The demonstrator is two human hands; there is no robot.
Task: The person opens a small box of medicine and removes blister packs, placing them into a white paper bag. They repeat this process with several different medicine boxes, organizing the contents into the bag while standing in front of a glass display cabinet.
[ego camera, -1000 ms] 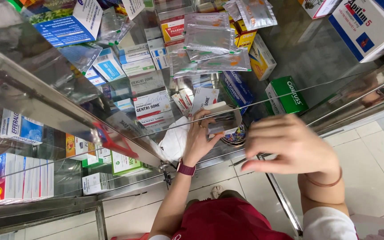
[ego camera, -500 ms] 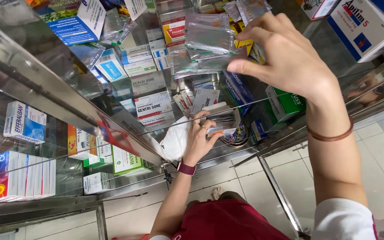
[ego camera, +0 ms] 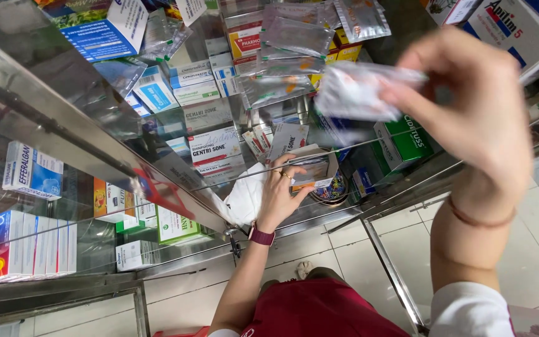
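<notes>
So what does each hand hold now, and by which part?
The right hand pinches a clear plastic packet by its right edge, between the fingertips. The left hand holds a small open carton by its left side.

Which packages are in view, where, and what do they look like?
Right hand: blurred clear sachet, white inside.
Left hand: small open carton, pale.
Centre shelf: white ointment box, red band.
Right shelf: green-and-white box.
Far left: white-blue box.
Lower left: white cartons, red-orange marks.
</notes>
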